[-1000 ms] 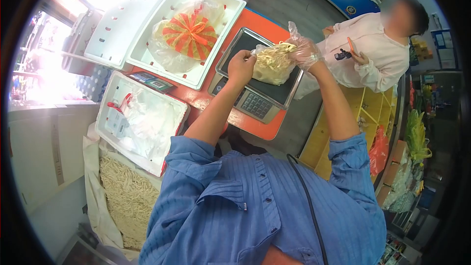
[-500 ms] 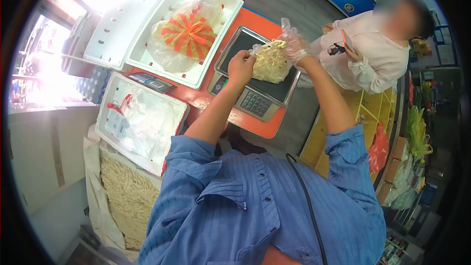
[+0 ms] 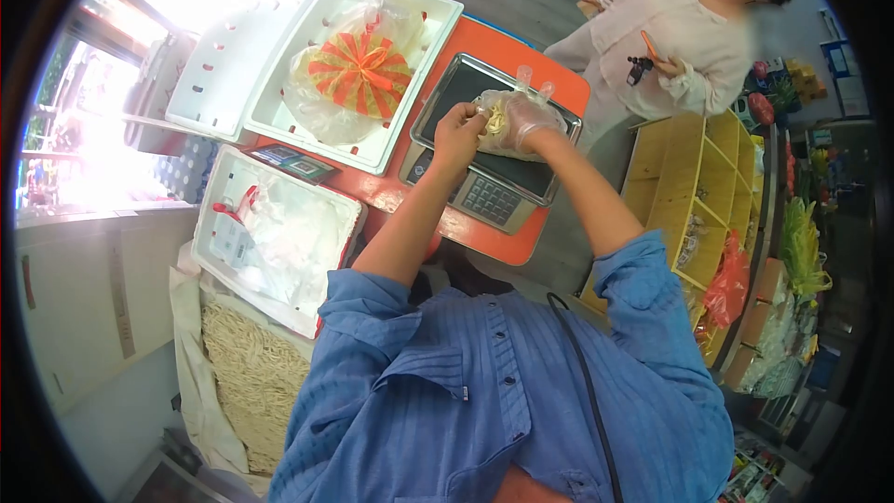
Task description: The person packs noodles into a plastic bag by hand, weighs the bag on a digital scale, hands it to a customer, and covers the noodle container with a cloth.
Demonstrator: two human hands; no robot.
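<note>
My left hand (image 3: pixel 458 135) is closed on the left edge of a clear plastic bag (image 3: pixel 549 115) of pale noodle-like strips. On my right hand (image 3: pixel 528 123) is a clear plastic glove, and it lies at the bag's opening among some pale strips (image 3: pixel 494 118). Its fingers are partly hidden by the glove and the bag, so their grip is unclear. Both hands and the bag are over the dark plate of a scale (image 3: pixel 452 96), whose keypad (image 3: pixel 494 200) faces me.
The scale stands on an orange table (image 3: pixel 372 188). To its left are a white crate (image 3: pixel 391 151) with a striped bundle and a white foam box (image 3: pixel 207 250) of plastic bags. Pale strips (image 3: pixel 251 363) fill a sack below. A person (image 3: pixel 615 47) holding a phone stands beyond the table.
My gloved right hand has moved left and down to the bag's opening, closer to my left hand. The view has shifted, and the person appears higher up.
</note>
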